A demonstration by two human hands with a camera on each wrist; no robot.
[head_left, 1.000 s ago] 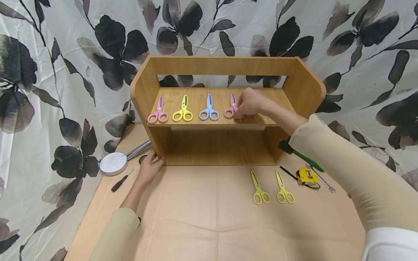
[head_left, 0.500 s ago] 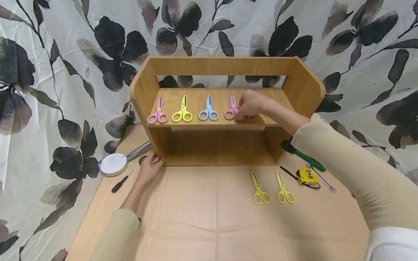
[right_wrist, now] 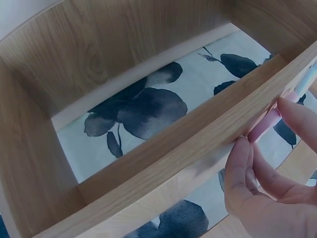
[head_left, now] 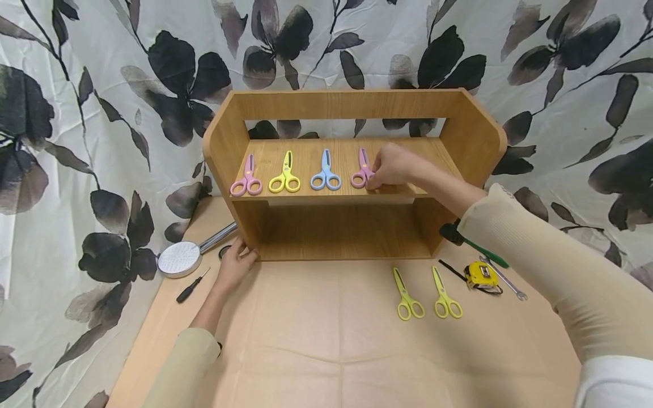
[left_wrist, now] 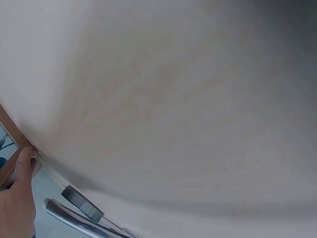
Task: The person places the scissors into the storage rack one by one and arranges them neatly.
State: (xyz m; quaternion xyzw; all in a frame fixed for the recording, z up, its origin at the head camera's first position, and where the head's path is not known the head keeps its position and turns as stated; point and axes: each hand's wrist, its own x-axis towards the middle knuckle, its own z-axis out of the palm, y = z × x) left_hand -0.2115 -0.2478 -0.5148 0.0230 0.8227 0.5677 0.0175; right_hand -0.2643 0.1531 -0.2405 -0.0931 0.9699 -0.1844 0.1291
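A two-level wooden shelf [head_left: 347, 104] stands on the table. Along its upper board lie pink scissors [head_left: 249, 166], yellow scissors [head_left: 288, 163], blue scissors [head_left: 326, 161] and, furthest right, another pair of pink scissors [head_left: 363, 160], blades pointing to the back. My right hand [head_left: 395, 165] pinches the handle of this last pair at the board's front edge; the right wrist view shows thumb and fingers around the pink handle [right_wrist: 265, 125]. My left hand [head_left: 236, 266] grips the shelf's lower left front corner; its thumb lies on the wood in the left wrist view.
Two yellow scissors [head_left: 403, 292] lie in front of the shelf. A yellow tape measure [head_left: 481, 275], a wrench [head_left: 507, 280] and a green-handled tool [head_left: 487, 252] are by my right sleeve. Left stand a shower head [head_left: 179, 259] and a small screwdriver [head_left: 189, 290]. Floral cloth [head_left: 326, 45] hangs behind.
Almost nothing differs. My right hand stays at the right pink scissors, having shifted very slightly, and the left hand keeps its place on the shelf corner. The whole view drifts a little.
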